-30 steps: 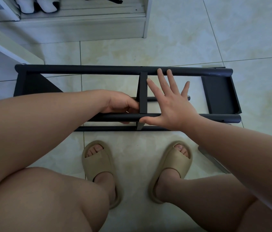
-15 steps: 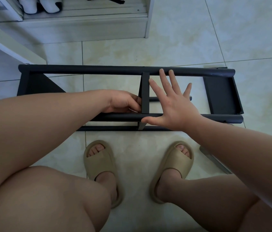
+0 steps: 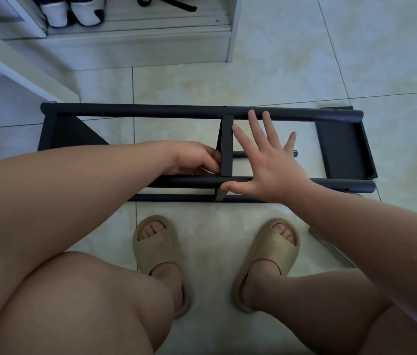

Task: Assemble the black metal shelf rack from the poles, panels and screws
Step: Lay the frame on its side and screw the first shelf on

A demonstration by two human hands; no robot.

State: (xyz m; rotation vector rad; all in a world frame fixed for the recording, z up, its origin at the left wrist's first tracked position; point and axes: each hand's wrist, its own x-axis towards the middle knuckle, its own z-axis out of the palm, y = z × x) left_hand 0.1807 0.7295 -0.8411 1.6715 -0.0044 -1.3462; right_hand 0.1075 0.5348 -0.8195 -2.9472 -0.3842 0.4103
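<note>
The black metal rack lies on its side on the tiled floor, its long poles running left to right. A middle panel stands between the far pole and the near pole. An end panel sits at the right and another end panel at the left. My left hand is against the left side of the middle panel, fingers curled at its edge. My right hand is spread flat with straight fingers just right of that panel, thumb on the near pole.
A white shoe cabinet with white shoes stands behind the rack. A white slanted board runs at the far left. A metal piece lies on the floor at the right. My feet in tan slippers are just in front.
My left hand's fingers have shifted slightly right onto the middle panel's edge. The right hand stays spread in the same place. The view has shifted a little.
</note>
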